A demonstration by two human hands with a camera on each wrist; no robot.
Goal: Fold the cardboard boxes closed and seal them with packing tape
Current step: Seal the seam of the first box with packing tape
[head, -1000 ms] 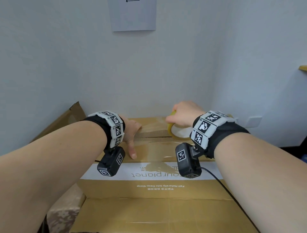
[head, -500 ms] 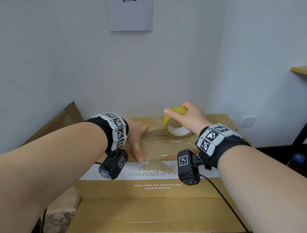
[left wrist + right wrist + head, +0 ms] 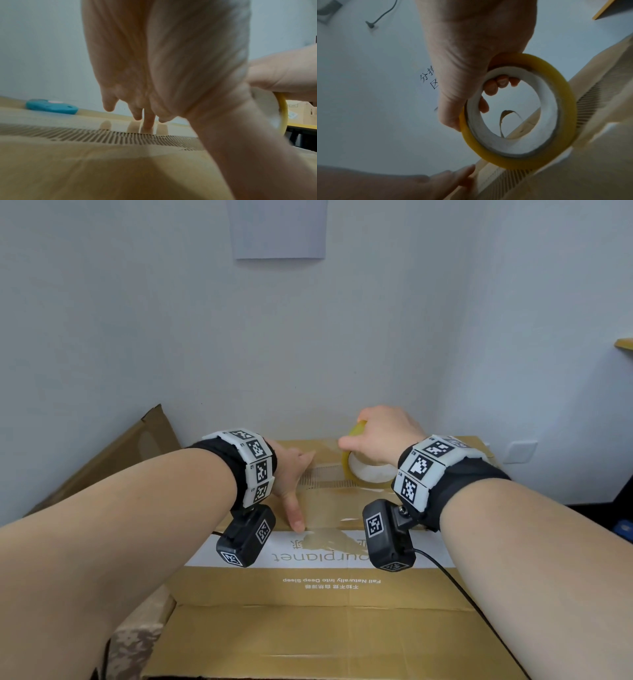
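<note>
The left hand point(image 3: 291, 474) is lying flat and open on the box point(image 3: 318, 587) seam at mid-frame, while the right hand point(image 3: 380, 433) is gripping the tape roll point(image 3: 368, 472) beside it.

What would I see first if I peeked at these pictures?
Probably the yellow tape roll, a bright ring the right hand grips, standing on edge on top of the big cardboard box. Next to it the left hand presses its spread fingers down by the seam where the flaps meet. A little teal thing lies farther along the box top; what it is I cannot tell.
</note>
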